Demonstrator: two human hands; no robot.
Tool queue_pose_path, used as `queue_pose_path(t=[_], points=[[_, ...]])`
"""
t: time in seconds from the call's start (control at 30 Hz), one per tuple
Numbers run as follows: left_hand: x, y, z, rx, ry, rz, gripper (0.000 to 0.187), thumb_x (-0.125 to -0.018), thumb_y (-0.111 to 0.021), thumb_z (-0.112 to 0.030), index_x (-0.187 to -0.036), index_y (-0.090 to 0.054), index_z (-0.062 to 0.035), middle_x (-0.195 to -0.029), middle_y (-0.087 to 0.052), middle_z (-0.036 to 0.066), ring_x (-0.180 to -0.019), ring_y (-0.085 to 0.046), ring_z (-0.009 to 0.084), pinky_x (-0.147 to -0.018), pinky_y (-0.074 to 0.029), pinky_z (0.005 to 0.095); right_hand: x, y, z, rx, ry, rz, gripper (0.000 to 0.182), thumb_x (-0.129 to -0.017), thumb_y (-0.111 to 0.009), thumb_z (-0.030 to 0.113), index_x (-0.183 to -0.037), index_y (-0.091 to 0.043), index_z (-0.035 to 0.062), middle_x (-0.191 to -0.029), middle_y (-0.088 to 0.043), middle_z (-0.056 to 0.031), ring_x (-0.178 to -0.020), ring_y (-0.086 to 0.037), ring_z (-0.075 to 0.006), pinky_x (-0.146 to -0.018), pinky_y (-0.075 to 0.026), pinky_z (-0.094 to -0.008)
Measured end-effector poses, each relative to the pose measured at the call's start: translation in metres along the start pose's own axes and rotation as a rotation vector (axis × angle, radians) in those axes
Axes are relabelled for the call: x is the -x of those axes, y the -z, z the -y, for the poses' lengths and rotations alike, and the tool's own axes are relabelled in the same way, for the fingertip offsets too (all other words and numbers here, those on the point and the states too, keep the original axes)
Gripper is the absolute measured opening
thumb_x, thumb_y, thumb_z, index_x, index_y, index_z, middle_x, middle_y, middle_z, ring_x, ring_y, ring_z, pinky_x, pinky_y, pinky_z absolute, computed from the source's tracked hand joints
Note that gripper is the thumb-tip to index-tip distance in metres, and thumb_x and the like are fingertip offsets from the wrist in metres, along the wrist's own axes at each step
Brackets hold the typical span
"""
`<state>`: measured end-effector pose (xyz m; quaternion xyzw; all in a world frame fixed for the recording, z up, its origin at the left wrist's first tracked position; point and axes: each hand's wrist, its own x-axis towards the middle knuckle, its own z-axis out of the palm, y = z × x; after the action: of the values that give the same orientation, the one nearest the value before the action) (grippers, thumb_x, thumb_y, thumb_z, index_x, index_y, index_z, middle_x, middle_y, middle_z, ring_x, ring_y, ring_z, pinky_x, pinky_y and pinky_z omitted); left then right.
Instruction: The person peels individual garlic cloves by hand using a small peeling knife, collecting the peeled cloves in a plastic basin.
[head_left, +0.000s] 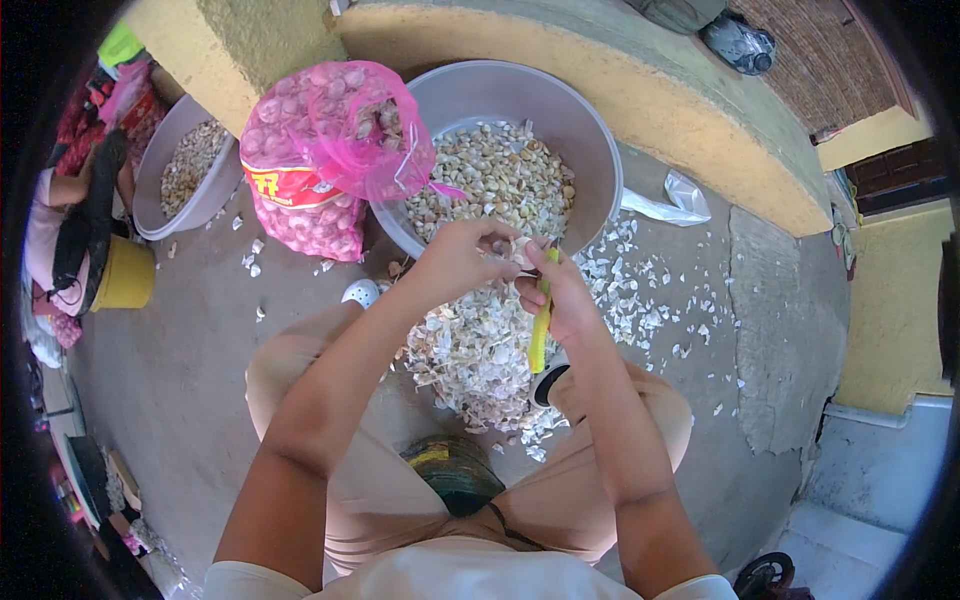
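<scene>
My left hand [462, 258] is closed around a piece of garlic [521, 252], held by the fingertips over the near rim of a large grey basin [597, 130]. Right beside it, my right hand [567, 298] grips a small knife with a yellow handle [540, 335]; its short blade points up near the garlic. The fingers of both hands almost meet. Loose garlic cloves [490, 170] fill the bottom of the basin. Beneath my hands, a heap of papery garlic skins [470, 350] lies on the floor between my legs.
A pink mesh sack of garlic bulbs [300, 130] leans against the basin's left side. At the far left, another person [60, 215] sits near a second basin [222, 165] and a yellow bucket [125, 275]. A white plastic bag [670, 203] lies by a low yellow wall [700, 120].
</scene>
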<state>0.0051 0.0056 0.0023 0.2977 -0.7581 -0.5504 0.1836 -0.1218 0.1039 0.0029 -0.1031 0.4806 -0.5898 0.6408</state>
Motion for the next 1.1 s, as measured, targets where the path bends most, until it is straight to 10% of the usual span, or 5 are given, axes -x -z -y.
queue_pose_path(t=[0.37,0.67,1.1], points=[[-0.001,0.007,-0.009,-0.039,0.16,0.043,0.027,-0.064,-0.07,-0.013,-0.084,-0.059,0.0015,-0.074,-0.059,0.007,-0.063,-0.05,0.0116,-0.059,-0.041,0.0261,-0.001,0.001,0.003,0.127,0.026,-0.015,0.023,-0.084,-0.051,0.028,-0.092,-0.043,0.008,-0.064,-0.054,-0.0063,-0.037,-0.035,-0.0046,-0.033,-0.028,-0.0184],[0.006,-0.009,-0.001,-0.329,-0.213,0.07,0.029,-0.08,-0.053,-0.026,-0.083,-0.043,0.0006,-0.073,-0.047,0.018,-0.068,-0.05,0.0344,-0.059,-0.039,0.0382,0.001,0.002,0.002,-0.005,-0.063,-0.031,0.02,-0.083,-0.052,0.029,-0.081,-0.045,0.0103,-0.061,-0.051,-0.0026,-0.038,-0.035,-0.0046,-0.033,-0.029,-0.0182],[0.004,-0.015,0.001,-0.334,-0.313,-0.158,0.022,-0.085,-0.043,-0.025,-0.077,-0.044,-0.0041,-0.067,-0.05,0.015,-0.063,-0.051,0.0345,-0.054,-0.039,0.0414,0.003,-0.003,0.002,-0.379,-0.156,0.231,0.025,-0.083,-0.051,0.032,-0.085,-0.043,0.0089,-0.067,-0.046,-0.0045,-0.041,-0.034,-0.0018,-0.036,-0.029,-0.0158]])
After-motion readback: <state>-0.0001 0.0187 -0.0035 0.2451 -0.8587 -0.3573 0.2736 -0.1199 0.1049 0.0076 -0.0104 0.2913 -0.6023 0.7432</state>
